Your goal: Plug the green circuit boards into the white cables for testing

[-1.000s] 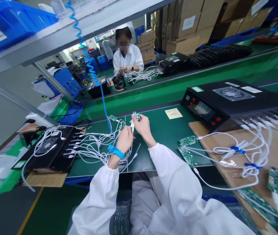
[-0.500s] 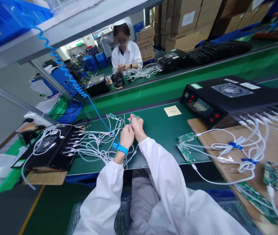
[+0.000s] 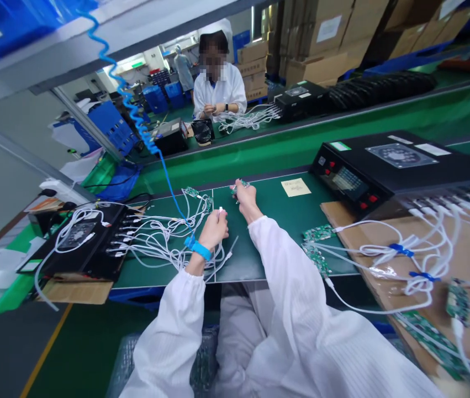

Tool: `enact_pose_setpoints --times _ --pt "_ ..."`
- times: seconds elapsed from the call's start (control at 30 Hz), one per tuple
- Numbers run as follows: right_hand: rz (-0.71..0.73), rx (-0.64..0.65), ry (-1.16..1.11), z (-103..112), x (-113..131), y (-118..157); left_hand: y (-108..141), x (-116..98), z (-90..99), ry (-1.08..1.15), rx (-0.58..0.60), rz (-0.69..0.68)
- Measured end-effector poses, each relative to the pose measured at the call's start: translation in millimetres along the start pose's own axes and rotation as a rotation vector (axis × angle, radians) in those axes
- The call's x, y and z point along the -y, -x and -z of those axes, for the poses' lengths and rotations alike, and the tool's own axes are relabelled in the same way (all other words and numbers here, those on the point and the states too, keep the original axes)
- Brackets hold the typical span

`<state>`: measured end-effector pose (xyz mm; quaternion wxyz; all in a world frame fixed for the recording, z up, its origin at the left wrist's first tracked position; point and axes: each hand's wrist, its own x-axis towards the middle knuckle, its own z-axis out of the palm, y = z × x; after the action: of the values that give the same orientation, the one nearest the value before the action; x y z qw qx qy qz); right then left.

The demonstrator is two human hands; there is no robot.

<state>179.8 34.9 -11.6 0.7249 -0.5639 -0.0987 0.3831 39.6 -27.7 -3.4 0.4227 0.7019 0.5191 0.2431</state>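
Observation:
My left hand (image 3: 214,228), with a blue wrist strap (image 3: 197,247), is closed on a white cable; its plug (image 3: 220,209) pokes up above the fingers. Further forward and to the right, my right hand (image 3: 246,197) grips a small green circuit board (image 3: 237,187), mostly covered by the fingers. The hands are apart. Left of them, a bundle of white cables (image 3: 164,243) runs out of a black box (image 3: 89,243). Two green circuit boards (image 3: 191,192) lie at the far end of those cables, just beyond my left hand.
On the right, a black box with a screen (image 3: 348,182) stands by cardboard (image 3: 354,237), its white cables leading to several circuit boards (image 3: 317,232). A yellow note (image 3: 296,187) lies on the green mat. A blue coiled cord (image 3: 135,119) hangs left. Opposite, a co-worker (image 3: 218,91) sits.
My hands have drawn apart. The right hand has moved rightward with the circuit board, while the left has stayed low with the cable, whose plug now shows.

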Motion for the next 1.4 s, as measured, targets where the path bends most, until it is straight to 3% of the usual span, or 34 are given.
enact_pose_setpoints --times 0.13,0.2,0.27,0.37,0.47,0.57,0.7,0.8,0.9,1.0,1.1,1.23,1.4 --pt "0.028 0.165 0.067 7.5 -8.8 13.3 -5.3 -4.4 22.9 0.041 0.171 0.082" --pt "0.044 0.200 0.126 11.2 -15.4 18.8 -6.9 -3.4 35.9 0.024 0.202 0.110" --pt "0.082 0.208 0.201 15.2 -19.6 23.3 -8.0 0.1 45.6 -0.061 0.186 0.107" --pt "0.179 0.192 0.299 19.0 -17.2 32.6 -11.0 7.7 50.9 -0.416 0.044 -0.008" --pt "0.463 0.165 0.475 19.3 -2.9 50.4 -18.2 14.8 46.4 -0.637 -0.091 -0.089" --pt "0.817 0.145 0.637 20.9 21.5 77.2 -27.3 19.2 38.2 -0.676 -0.085 -0.086" --pt "1.058 0.070 0.491 31.0 51.7 112.5 -35.3 22.1 34.7 -0.733 -0.082 -0.102" --pt "0.898 0.127 0.532 36.4 51.2 121.8 -37.6 23.3 41.0 -0.788 -0.118 -0.117" --pt "0.567 0.337 0.812 32.3 27.9 113.2 -38.4 24.5 49.1 -0.839 -0.109 -0.113" --pt "0.394 0.426 1.003 22.3 -0.8 98.7 -38.6 24.6 54.0 -0.872 -0.081 -0.118" --pt "0.355 0.440 1.066 14.1 -18.3 88.2 -36.9 20.6 56.2 -0.880 -0.099 -0.134" --pt "0.362 0.468 1.078 10.1 -22.5 84.5 -28.7 8.9 61.0 -0.852 -0.159 -0.165" --pt "0.468 0.515 1.040 10.0 -20.3 103.5 -13.6 -4.7 67.4 -0.803 -0.217 -0.165"
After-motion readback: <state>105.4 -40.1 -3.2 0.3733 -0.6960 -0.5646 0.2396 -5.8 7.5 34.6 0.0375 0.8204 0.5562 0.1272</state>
